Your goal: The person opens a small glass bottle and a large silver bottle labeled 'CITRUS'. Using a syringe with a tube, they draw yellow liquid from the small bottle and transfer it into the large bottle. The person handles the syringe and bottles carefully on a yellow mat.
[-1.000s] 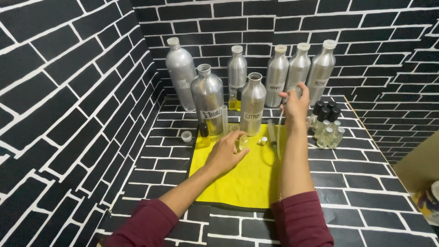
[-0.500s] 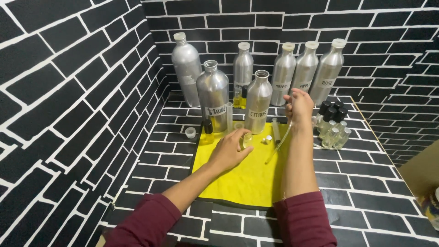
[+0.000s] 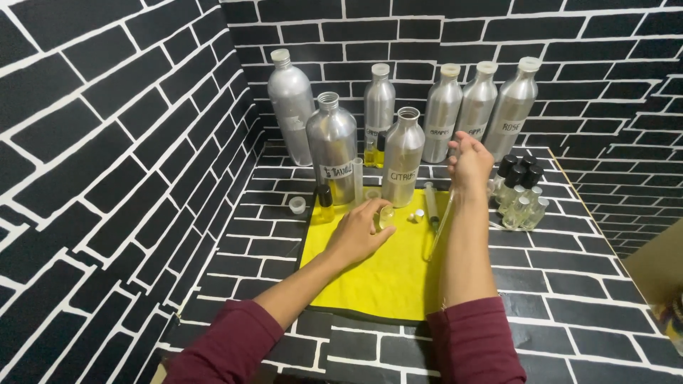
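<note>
Hands over the yellow cloth [image 3: 384, 277], seven aluminium bottles [image 3: 331, 146] behind.
My left hand [image 3: 359, 231] has fingers curled on a small glass vial [image 3: 386, 216]; my right hand [image 3: 468, 162] pinches a long pipette [image 3: 440, 226] above the cloth, beside five black-capped vials [image 3: 519, 192].

Yellow cloth [image 3: 384, 277] lies flat on the brick-patterned worktop [image 3: 583, 284]; taken as landmark.

Behind the cloth's far edge: two open aluminium bottles, one wide [image 3: 332, 146], one slimmer [image 3: 403, 155], each labelled.

Further back, against the brick-patterned wall [image 3: 107, 142]: five capped aluminium bottles in a row; tallest [image 3: 291, 107] at far left, the rest [image 3: 477, 107] trailing right.

Just off the cloth's far left corner: small white cap [image 3: 297, 205], and a small dark-capped vial of yellow liquid [image 3: 324, 205].

Right of the cloth: cluster of small clear glass bottles [image 3: 519, 192], several black-capped.

On the cloth's far edge: tiny white cap [image 3: 419, 213].
</note>
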